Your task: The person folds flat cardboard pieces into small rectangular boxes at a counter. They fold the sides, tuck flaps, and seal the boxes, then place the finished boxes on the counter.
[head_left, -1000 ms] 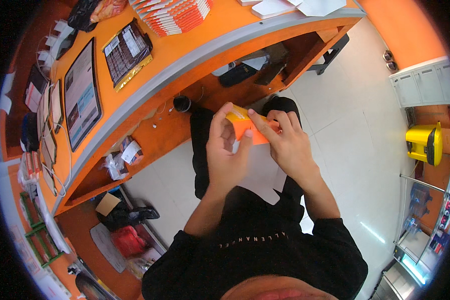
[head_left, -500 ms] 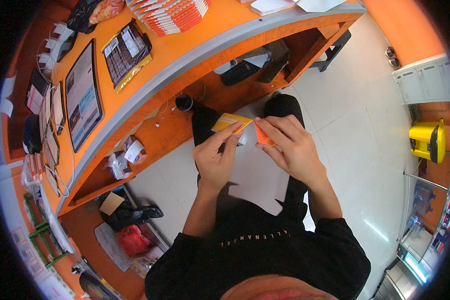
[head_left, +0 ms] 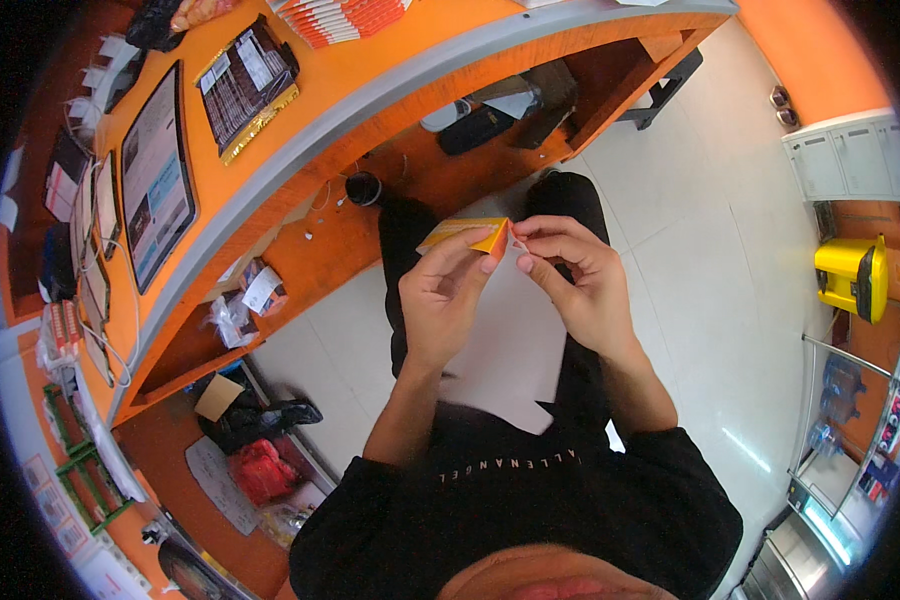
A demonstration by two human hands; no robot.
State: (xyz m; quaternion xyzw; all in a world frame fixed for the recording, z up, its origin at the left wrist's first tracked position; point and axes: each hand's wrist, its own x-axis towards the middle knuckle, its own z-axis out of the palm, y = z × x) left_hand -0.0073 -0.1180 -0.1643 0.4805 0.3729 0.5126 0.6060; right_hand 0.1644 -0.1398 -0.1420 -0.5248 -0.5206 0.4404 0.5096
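Observation:
My left hand (head_left: 448, 288) grips a small yellow-and-orange folding carton (head_left: 465, 232) between thumb and fingers, above my lap. At the carton's right end, my right hand (head_left: 575, 275) is closed in a pinch, with thumb and forefinger at a small pale end flap. The fingers hide part of that end. Beneath both hands, a flat greyish-white cardboard sheet (head_left: 505, 350) with cut notches lies across my thighs.
A curved orange desk (head_left: 360, 110) rises in front, its shelf below holding a dark pouch (head_left: 475, 130) and a black cup (head_left: 363, 188). On top are a tablet (head_left: 160, 180), a dark packet (head_left: 247, 90) and stacked orange-white cartons (head_left: 345, 20). A yellow bin (head_left: 850, 280) stands at right.
My right hand has shifted from holding the carton's orange panel to pinching at its end flap. The carton has turned slightly, showing its orange end. My view has tilted a little.

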